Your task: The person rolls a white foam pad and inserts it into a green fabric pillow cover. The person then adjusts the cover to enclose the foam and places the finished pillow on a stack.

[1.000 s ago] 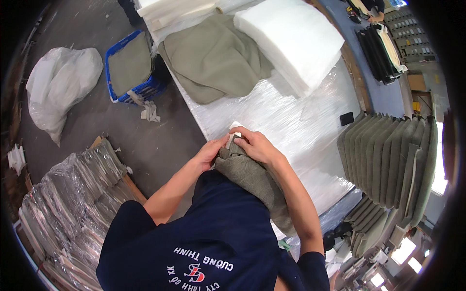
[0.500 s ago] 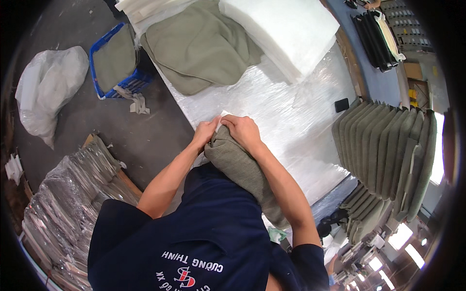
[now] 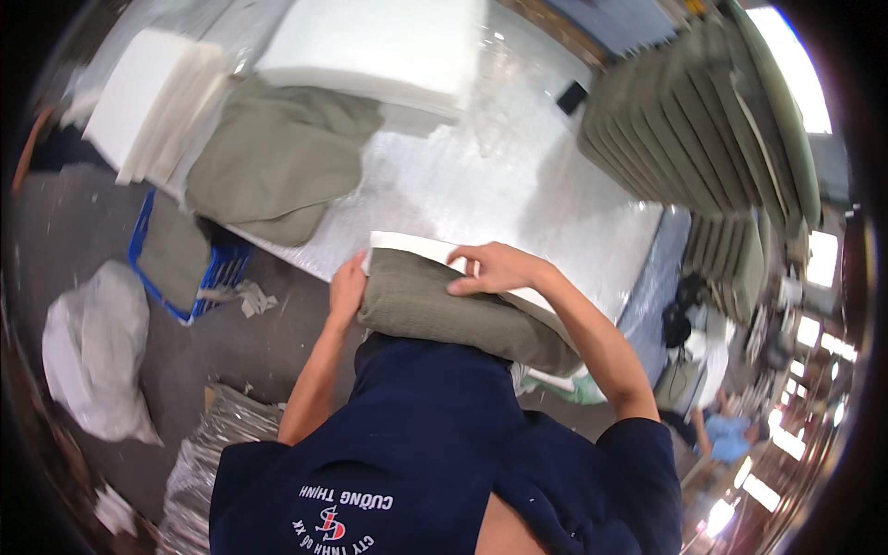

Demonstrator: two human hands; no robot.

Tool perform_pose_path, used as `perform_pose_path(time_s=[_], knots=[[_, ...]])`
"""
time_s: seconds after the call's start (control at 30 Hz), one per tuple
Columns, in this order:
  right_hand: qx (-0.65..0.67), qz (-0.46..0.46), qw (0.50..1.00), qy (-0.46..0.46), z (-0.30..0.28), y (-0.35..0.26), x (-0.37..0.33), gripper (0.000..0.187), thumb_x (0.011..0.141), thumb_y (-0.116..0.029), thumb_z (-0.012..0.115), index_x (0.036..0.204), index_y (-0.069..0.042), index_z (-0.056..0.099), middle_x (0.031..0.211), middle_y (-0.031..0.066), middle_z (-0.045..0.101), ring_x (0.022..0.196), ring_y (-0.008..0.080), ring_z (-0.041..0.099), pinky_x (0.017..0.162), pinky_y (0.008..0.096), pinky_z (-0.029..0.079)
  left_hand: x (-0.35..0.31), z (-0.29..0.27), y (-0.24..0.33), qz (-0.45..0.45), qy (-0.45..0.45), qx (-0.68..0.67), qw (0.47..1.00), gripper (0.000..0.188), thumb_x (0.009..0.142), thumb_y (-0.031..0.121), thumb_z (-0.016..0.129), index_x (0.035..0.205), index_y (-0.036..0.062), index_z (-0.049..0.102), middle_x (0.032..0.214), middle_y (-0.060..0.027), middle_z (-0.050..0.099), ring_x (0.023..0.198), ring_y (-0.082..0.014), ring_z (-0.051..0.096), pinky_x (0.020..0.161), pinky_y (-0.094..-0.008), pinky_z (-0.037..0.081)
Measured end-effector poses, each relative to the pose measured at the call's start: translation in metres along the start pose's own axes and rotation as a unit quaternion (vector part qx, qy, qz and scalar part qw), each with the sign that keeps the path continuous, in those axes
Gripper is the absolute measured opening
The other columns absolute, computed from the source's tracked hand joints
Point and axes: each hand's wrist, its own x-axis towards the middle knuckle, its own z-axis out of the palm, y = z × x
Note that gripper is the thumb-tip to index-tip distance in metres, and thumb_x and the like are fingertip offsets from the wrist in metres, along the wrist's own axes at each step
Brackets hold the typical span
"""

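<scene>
Olive-green fabric cover half pulled over a white foam pad, sitting at the near edge of the table, against the person's torso. White foam shows at the far end and along the right side under the cover.

Left hand grips the left end of the cover, fingers curled around its edge. Right hand lies on top, fingers pinching the cover's open edge where it meets the foam.

Table surface is covered in shiny plastic wrap. Far side: loose pile of olive covers, white foam block, stack of foam sheets at the left corner. Right of the table: row of finished olive cushions standing on edge.

Floor to the left: blue crate holding olive fabric, white bag, plastic-wrapped bundles near the person's left elbow.
</scene>
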Motion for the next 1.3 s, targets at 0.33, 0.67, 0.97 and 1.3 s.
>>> perform_pose_path(time_s=[0.33, 0.67, 0.97, 1.3], knots=[[0.143, 0.154, 0.956, 0.204, 0.075, 0.155, -0.123, 0.026, 0.092, -0.033, 0.077, 0.095, -0.007, 0.074, 0.083, 0.0075, 0.07, 0.076, 0.0193, 0.063, 0.073, 0.0367, 0.052, -0.027, -0.005, 0.207, 0.28, -0.367, 0.078, 0.883, 0.036, 0.1, 0.028, 0.066, 0.126, 0.0018, 0.068, 0.123, -0.0158, 0.072, 0.115, -0.03, 0.067, 0.103, -0.0401, 0.05], [0.565, 0.118, 0.522, 0.628, 0.213, 0.189, -0.191, 0.032, 0.108, -0.039, 0.057, 0.116, -0.009, 0.067, 0.106, 0.001, 0.067, 0.098, 0.0131, 0.064, 0.082, 0.031, 0.054, -0.104, 0.191, 0.289, 0.358, -0.601, 0.187, 0.69, 0.051, 0.104, 0.037, 0.061, 0.145, 0.0062, 0.057, 0.138, -0.02, 0.063, 0.12, -0.0336, 0.066, 0.103, -0.0419, 0.052], [0.721, 0.02, 0.221, 0.656, 0.3, 0.105, -0.143, 0.031, 0.103, -0.024, 0.069, 0.128, -0.01, 0.056, 0.114, 0.0001, 0.062, 0.104, 0.0098, 0.059, 0.087, 0.0273, 0.05, -0.126, 0.313, 0.296, 0.26, -0.684, 0.179, 0.657, 0.023, 0.102, 0.027, 0.066, 0.102, 0.0037, 0.061, 0.088, -0.0013, 0.059, 0.083, -0.011, 0.053, 0.074, -0.0291, 0.045], [0.648, 0.053, 0.166, 0.741, 0.291, 0.112, -0.125, 0.017, 0.107, -0.021, 0.064, 0.102, -0.006, 0.06, 0.089, -0.0067, 0.054, 0.085, 0.0054, 0.049, 0.075, 0.0241, 0.042, -0.153, 0.309, 0.316, 0.36, -0.656, 0.249, 0.615, 0.023, 0.101, 0.023, 0.067, 0.112, 0.0039, 0.06, 0.093, -0.0032, 0.062, 0.085, -0.014, 0.057, 0.075, -0.0297, 0.048]])
